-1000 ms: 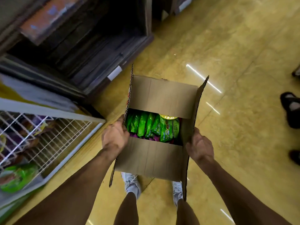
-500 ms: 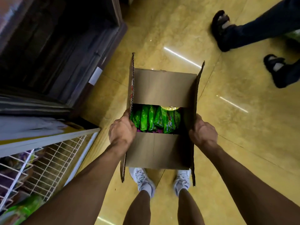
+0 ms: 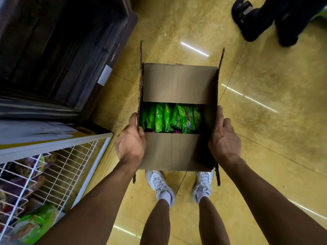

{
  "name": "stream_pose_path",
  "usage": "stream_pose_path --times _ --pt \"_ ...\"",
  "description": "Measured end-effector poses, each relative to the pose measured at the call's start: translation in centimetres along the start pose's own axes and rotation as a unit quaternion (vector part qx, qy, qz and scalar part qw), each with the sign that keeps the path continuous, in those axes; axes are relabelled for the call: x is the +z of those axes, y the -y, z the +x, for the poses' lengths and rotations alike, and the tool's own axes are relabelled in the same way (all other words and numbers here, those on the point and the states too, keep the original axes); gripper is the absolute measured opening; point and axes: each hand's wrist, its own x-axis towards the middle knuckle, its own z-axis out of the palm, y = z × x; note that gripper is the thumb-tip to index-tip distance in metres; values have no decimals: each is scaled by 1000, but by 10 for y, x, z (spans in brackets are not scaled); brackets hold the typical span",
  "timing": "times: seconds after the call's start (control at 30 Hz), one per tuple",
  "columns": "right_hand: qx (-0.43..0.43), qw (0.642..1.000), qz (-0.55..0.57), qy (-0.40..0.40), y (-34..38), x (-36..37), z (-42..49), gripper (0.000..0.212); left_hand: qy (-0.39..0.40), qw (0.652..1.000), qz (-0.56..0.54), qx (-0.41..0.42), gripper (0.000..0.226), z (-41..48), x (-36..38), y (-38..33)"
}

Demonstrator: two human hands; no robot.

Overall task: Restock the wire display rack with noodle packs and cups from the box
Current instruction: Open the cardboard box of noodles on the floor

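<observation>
I hold a brown cardboard box [image 3: 177, 152] above the floor in front of my legs, its flaps partly open. Green noodle packs [image 3: 169, 119] stand in a row inside, seen through the gap between the flaps. My left hand [image 3: 131, 140] grips the box's left edge, thumb along the upright side flap. On the other side, my right hand [image 3: 223, 137] presses against the box wall with fingers stretched forward. The white wire display rack [image 3: 58, 167] is at the lower left, holding purple packs and a green pack [image 3: 33, 225].
A dark wooden shelf unit [image 3: 62, 55] stands at the upper left beside the rack. Another person's dark shoes and trouser legs [image 3: 261, 20] are at the upper right. My white shoes [image 3: 161, 184] stand on the shiny yellow tiled floor [image 3: 274, 135] under the box.
The box stays held between both hands while the view turned. The rack slid lower left, the other person's feet came in at the top right, and my right fingers straightened along the box.
</observation>
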Motion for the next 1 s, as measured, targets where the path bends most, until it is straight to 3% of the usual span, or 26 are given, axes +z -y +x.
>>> stream_pose_path --times 0.1,0.23,0.37,0.6,0.83,1.0 --pt "-32 997 -60 -23 -8 -3 -13 111 -21 999 32 22 68 -21 -6 12" --pt "-29 992 -126 -10 -18 -8 -29 61 10 994 113 7 90 -43 -8 13" --pt "-27 984 -178 11 -26 -12 -34 35 61 985 158 -38 80 -54 -1 11" --pt "-5 970 -243 30 -68 -12 -26 33 91 981 142 -100 72 -68 25 8" --pt "2 978 -98 185 -118 -10 -23 51 96 974 163 -128 49 -68 34 -3" --pt "-44 980 -42 192 -107 7 -16 53 109 973 151 -136 51 -61 48 -9"
